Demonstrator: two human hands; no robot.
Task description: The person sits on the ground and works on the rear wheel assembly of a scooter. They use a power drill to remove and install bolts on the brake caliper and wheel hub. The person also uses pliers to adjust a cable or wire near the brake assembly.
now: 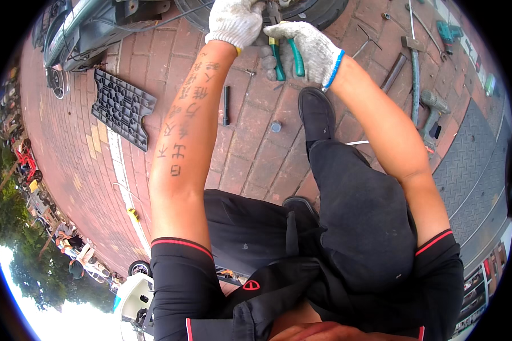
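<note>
My left hand (233, 24), in a white knit glove, is at the tire, its fingers bent and partly cut off by the top edge. What they hold cannot be made out. A pair of pliers (277, 59) with green handles is in my right hand (313, 50), which wears a soiled white glove with a blue cuff. Its handles are spread, with grey gloved fingertips wrapped behind them. The jaws point up toward the black tire (331, 12), close beside my left hand's fingers. The tire lies on the brick paving just beyond both hands.
A black ribbed plastic panel (122, 108) lies left, below a vehicle body (77, 28). A black rod (226, 106) and a small socket (276, 126) sit near my shoe (317, 113). Right are a hammer (413, 74), a grey power tool (435, 108) and a teal one (449, 35).
</note>
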